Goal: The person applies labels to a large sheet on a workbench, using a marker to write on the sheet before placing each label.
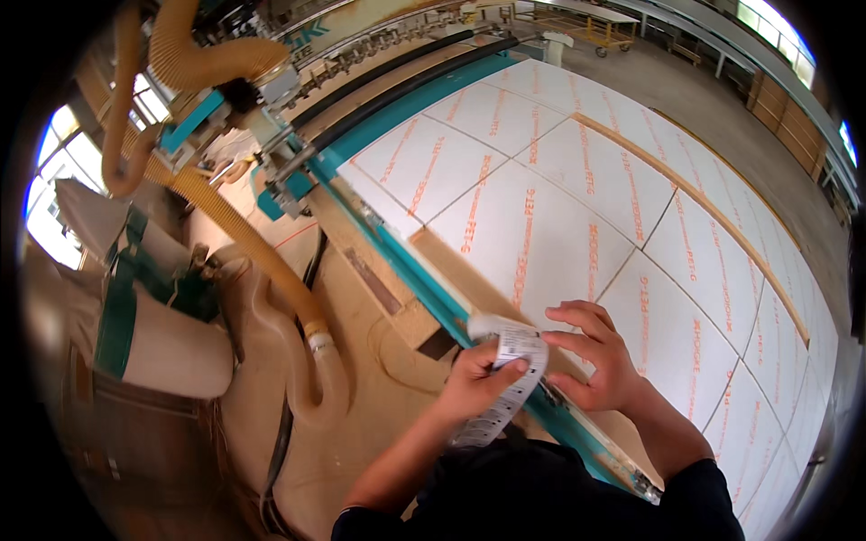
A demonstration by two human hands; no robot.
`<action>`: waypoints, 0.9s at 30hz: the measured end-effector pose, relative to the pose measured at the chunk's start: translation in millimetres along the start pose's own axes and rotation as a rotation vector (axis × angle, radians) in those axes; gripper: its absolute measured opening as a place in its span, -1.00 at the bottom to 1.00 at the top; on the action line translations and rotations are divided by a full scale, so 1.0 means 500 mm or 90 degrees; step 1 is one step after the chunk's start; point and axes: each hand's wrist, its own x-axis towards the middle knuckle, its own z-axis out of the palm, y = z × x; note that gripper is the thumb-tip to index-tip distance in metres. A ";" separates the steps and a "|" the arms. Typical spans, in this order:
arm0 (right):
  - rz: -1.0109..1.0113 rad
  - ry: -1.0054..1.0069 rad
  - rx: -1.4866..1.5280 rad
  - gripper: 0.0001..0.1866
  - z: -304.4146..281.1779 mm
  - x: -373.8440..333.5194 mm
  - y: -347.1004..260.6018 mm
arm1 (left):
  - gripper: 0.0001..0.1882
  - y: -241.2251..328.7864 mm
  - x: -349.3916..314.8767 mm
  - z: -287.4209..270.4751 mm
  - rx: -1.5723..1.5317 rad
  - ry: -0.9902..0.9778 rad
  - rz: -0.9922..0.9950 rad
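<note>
My left hand (476,386) is closed around a strip of white printed labels (520,346), its thumb lying across the front. The strip comes off a small roll (487,325) above that hand, and its loose end hangs down toward my body. My right hand (603,362) has its fingers spread beside the strip, with a fingertip close to the strip's edge; whether it touches cannot be made out. Below and beyond both hands lie white film-covered panels (559,234) with orange print, cut into large rectangles on the machine bed.
A teal machine rail (406,261) runs along the near edge of the bed. Long wooden strips (695,194) lie on the panels. To the left are a ribbed extraction hose (257,257), a machine head (275,153) and large dust bags (176,347). A wheeled cart (609,32) stands far back.
</note>
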 end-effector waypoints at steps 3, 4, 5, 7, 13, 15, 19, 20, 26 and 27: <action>0.061 -0.021 -0.043 -0.50 0.014 0.081 0.070 | -0.84 -0.018 0.145 -0.056 -0.053 -0.146 -0.042; 0.066 -0.012 -0.048 -0.50 0.025 0.110 0.103 | -0.84 -0.018 0.192 -0.081 -0.051 -0.157 -0.044; 0.164 -0.014 0.001 -0.54 0.038 0.129 0.139 | -0.84 -0.023 0.239 -0.106 -0.074 -0.179 -0.096; 0.241 0.034 0.043 -0.65 0.076 0.165 0.201 | -0.83 -0.047 0.315 -0.155 -0.069 -0.212 -0.150; 0.337 0.020 0.123 -0.77 0.132 0.379 0.362 | -0.77 -0.062 0.494 -0.343 0.017 -0.250 -0.209; 0.339 0.016 0.171 -0.80 0.153 0.420 0.410 | -0.74 -0.059 0.527 -0.385 0.069 -0.245 -0.201; 0.420 0.023 0.379 -0.90 0.190 0.454 0.503 | -0.71 -0.101 0.567 -0.434 0.033 -0.250 -0.311; 0.424 0.021 0.381 -0.90 0.200 0.452 0.534 | -0.71 -0.119 0.573 -0.443 0.010 -0.250 -0.316; 0.655 0.236 0.690 -0.96 0.203 0.475 0.787 | -0.69 -0.191 0.559 -0.461 -0.106 -0.141 -0.358; 0.560 0.247 0.513 -0.99 0.190 0.498 0.855 | -0.70 -0.205 0.554 -0.463 -0.145 -0.122 -0.383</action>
